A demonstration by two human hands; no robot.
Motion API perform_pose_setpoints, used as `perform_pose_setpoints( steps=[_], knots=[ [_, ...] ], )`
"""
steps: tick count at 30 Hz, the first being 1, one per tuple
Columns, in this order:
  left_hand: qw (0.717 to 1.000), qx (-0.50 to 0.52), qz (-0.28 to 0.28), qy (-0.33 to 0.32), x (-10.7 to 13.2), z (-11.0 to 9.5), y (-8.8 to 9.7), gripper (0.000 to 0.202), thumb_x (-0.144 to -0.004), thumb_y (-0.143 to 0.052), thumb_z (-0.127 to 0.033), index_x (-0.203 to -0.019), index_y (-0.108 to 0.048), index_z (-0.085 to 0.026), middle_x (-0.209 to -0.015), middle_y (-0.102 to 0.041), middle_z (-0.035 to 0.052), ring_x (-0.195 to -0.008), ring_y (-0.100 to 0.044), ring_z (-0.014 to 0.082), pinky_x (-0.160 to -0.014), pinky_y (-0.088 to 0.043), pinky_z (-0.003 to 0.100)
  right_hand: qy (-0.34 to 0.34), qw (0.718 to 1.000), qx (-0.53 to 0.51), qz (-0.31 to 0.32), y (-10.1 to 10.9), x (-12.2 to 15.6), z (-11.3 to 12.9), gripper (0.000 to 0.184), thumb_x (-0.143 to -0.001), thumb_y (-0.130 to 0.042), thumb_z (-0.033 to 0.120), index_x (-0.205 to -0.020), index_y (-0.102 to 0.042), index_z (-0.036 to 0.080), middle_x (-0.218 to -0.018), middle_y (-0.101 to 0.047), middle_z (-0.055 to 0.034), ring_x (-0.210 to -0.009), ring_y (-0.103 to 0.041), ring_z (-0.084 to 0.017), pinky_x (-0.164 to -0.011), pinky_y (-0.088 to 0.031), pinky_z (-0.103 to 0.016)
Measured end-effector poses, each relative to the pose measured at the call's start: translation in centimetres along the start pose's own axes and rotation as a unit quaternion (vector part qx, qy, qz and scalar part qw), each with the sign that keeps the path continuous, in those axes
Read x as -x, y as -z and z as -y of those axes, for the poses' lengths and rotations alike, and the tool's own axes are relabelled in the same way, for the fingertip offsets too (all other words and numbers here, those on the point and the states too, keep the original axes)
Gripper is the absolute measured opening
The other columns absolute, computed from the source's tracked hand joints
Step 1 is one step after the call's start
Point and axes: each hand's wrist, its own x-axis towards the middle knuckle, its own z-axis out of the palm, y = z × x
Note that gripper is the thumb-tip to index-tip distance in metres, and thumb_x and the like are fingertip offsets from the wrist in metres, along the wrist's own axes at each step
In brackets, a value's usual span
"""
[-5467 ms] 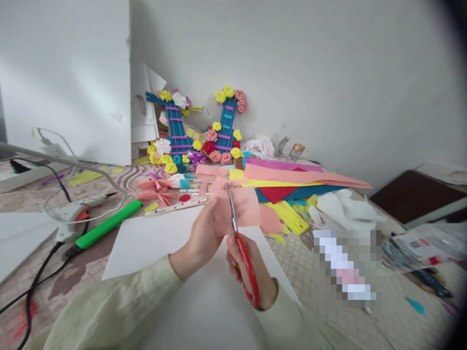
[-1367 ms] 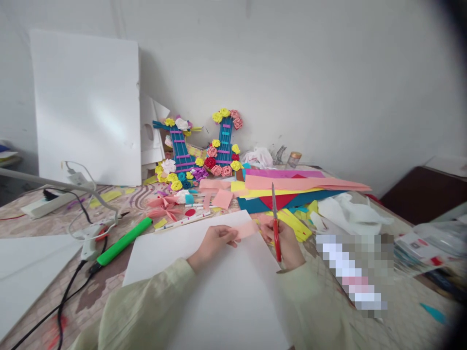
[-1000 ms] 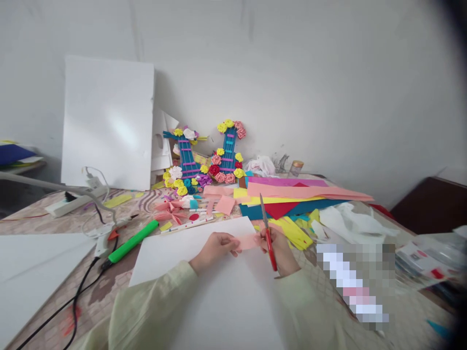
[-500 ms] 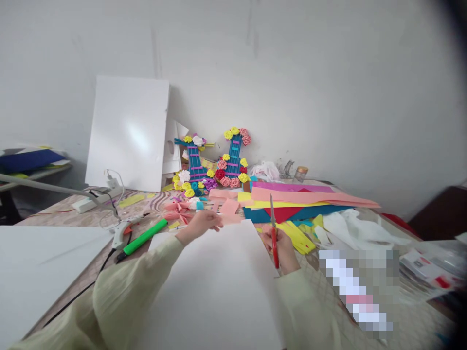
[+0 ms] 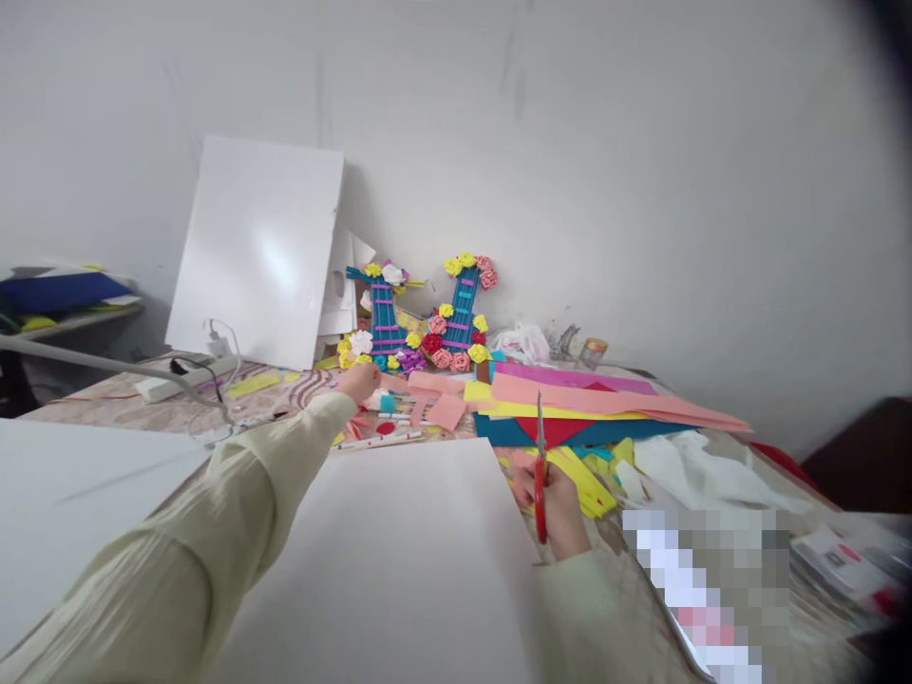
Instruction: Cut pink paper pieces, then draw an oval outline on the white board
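Note:
My left hand (image 5: 360, 382) reaches out over the far part of the table, just in front of the paper-flower guitar shape (image 5: 386, 318) on the left. Its fingers are closed; whether anything is between them is hidden. In my right hand (image 5: 560, 499) are scissors (image 5: 540, 475) with red handles, held upright with the blades pointing away. A bit of pink paper (image 5: 523, 460) shows by the fingers of that hand. Between my arms lies a large white board (image 5: 413, 551). Pink paper pieces (image 5: 447, 412) are strewn beyond its far edge.
Coloured paper sheets (image 5: 613, 397) are stacked at the back right, with yellow strips (image 5: 580, 480) before them. A second flower-trimmed guitar shape (image 5: 461, 318) leans on the wall. A white panel (image 5: 256, 247), a power strip (image 5: 189, 377) and a pixelated phone-like object (image 5: 702, 598) are around.
My left hand has moved forward and left from above the white board to the flowers, its forearm now covering the green stick and glue gun. The right hand still holds the scissors.

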Motion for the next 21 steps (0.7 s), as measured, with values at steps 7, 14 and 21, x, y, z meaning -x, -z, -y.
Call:
perform_pose_setpoints(
  steps=[7,14,21],
  knots=[
    [0.996,-0.079,-0.044,0.025,-1.4,0.0,-0.5,0.031,-0.083,-0.050,-0.030,-0.110,-0.051,-0.014,-0.110,-0.053,0.0086,-0.094,-0.054,0.0199,-0.079,-0.046,0.041,-0.023,0.996,0.072,-0.043,0.4,-0.6,0.2,0.024,-0.054,-0.068,0.027,-0.057,-0.045,0.019,-0.033,-0.043,0.0077,-0.030,-0.039,-0.010,-0.033,-0.030,-0.022],
    [0.995,-0.010,-0.093,-0.030,0.4,-1.7,0.0,0.037,-0.083,-0.049,-0.031,-0.117,-0.046,-0.016,-0.123,-0.045,0.0104,-0.109,-0.046,0.0251,-0.089,-0.037,0.049,-0.007,0.993,0.109,-0.049,0.9,-0.3,0.9,0.023,-0.055,-0.069,0.028,-0.060,-0.049,0.018,-0.046,-0.049,0.0052,-0.044,-0.044,-0.011,-0.042,-0.034,-0.023],
    [0.934,0.215,0.182,-0.219,9.4,-8.8,-1.8,0.041,-0.082,-0.041,-0.044,-0.115,-0.053,-0.022,-0.114,-0.057,0.0058,-0.098,-0.056,0.0197,-0.077,-0.046,0.029,-0.040,0.994,0.053,0.082,-2.1,2.5,2.1,0.028,-0.061,-0.067,0.036,-0.065,-0.045,0.019,-0.044,-0.047,0.0070,-0.035,-0.044,-0.009,-0.036,-0.035,-0.021]
  ],
)
